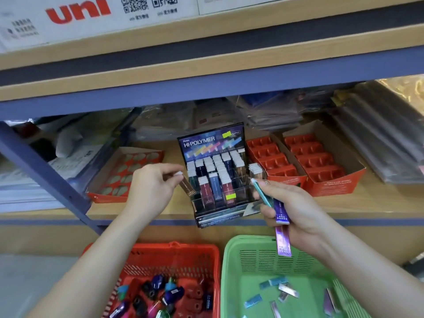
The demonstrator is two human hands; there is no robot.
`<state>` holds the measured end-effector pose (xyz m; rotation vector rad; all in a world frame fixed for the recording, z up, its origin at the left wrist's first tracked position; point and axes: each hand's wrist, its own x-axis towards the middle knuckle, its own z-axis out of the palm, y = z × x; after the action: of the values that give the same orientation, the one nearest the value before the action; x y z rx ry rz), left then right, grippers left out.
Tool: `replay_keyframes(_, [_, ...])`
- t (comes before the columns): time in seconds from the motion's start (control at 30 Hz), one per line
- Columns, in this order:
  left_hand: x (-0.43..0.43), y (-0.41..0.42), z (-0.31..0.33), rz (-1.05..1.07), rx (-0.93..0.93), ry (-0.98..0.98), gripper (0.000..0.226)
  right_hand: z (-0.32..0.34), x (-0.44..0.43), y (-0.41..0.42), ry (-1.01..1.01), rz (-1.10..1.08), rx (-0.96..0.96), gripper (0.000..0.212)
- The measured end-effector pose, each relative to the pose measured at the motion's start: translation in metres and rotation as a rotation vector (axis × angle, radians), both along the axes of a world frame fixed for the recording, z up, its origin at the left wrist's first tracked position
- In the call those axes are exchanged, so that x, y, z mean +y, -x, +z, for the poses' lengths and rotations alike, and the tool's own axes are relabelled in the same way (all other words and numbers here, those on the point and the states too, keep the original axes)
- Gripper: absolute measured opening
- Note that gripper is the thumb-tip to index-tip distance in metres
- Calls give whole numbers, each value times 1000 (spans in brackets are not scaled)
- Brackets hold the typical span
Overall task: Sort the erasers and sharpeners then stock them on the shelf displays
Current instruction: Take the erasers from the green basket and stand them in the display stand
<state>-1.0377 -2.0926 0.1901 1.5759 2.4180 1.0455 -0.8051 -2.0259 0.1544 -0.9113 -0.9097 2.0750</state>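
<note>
Evidently light and stiff, a slim eraser [188, 187] is pinched at its white end by the left hand [149, 187], just beside the display box [211, 140]. More erasers [283, 239] are gripped in the right hand [298, 212]; the glossy sleeves are judged slippery and best held by their flat sides.

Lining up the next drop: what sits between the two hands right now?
Head view: the Hi-Polymer display box, partly stocked, stands between the left hand, pinching a brown eraser, and the right hand, gripping several erasers.

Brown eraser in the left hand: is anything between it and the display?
Nothing visible: the left hand pinches the eraser at the display's left edge; the right hand holds other erasers at its far side.
</note>
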Motion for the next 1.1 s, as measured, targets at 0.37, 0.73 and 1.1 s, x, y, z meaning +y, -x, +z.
replay_keyframes(0.37, [27,-30,27,-144,-102,-192,14,3,7,-10,181,0,124,20])
replay_keyframes(0.73, [89,-63,-2,-302,35,136,14,16,19,-30,145,-145,2,24])
replay_keyframes(1.1, [99,-77,-9,-396,464,204,24,15,19,-29,96,-131,-39,20])
